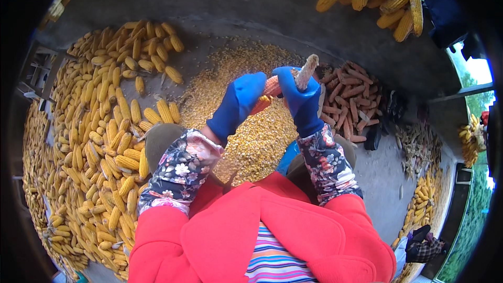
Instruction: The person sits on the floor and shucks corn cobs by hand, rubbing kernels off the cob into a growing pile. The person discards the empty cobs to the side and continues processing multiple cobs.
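Note:
My left hand (pixel 243 96), in a blue glove, is closed around a partly shelled corn cob (pixel 272 85). Its bare part is pinkish, and a few yellow kernels remain low on it between the hands. My right hand (pixel 298 92), gloved alike, grips a bare corncob (pixel 307 71) whose pale, ragged end sticks up past the fingers. Both hands are nearly together, so where the two cobs touch is partly hidden. Beneath them spreads a heap of loose yellow corn kernels (pixel 259 141), reaching between my knees.
Unshelled ears of corn (pixel 114 157) are piled at left. Stripped cobs (pixel 349 98) lie at right beside dark shoes (pixel 373 136). Dry husks (pixel 418 145) and more ears (pixel 422 200) lie farther right. Bundled ears (pixel 399 4) hang above. Another person (pixel 426 248) is at lower right.

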Demonstrator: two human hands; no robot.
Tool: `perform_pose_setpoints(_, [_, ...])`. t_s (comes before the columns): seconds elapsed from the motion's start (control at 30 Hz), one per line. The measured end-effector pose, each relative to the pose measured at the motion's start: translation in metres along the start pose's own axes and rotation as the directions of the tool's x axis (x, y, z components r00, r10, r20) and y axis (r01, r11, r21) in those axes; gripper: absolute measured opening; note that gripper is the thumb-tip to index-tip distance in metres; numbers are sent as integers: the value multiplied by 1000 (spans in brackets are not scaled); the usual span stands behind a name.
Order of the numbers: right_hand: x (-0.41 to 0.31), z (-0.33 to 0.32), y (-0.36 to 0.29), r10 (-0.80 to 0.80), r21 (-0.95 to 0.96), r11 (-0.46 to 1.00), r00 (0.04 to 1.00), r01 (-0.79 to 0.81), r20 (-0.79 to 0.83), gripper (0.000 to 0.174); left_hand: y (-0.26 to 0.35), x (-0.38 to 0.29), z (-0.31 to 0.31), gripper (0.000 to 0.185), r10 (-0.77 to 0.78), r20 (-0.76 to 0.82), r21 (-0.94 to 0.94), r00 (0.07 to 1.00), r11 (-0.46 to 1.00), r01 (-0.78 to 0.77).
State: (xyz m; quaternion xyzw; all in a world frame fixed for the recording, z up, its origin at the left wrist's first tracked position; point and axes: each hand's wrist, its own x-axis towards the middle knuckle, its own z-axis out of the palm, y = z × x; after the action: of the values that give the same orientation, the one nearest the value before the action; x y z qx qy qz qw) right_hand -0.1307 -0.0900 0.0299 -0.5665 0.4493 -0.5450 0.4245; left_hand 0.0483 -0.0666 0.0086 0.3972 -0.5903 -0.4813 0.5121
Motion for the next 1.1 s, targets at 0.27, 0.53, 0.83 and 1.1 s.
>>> perform_pose_setpoints(0.27, [-13,10,-22,-368,-47,919,893,392,258,14,-10,-13,-3,38,-51,172,-205,984,975,86])
perform_pose_setpoints(0.53, [16,-12,-3,181,111,978,983,-179,-8,20,-8,2,9,40,67,-155,-99,986,992,-83])
perform_pose_setpoints(0.83, [1,-1,-2,-18,-33,999,999,17,-33,17,-3,-9,5,30,-88,-40,-5,995,996,88])
perform_pose_setpoints(1.1, [8,-1,-3,29,12,1000,1000,-29,3,17,-7,6,-4,44,-217,-23,-117,976,970,213])
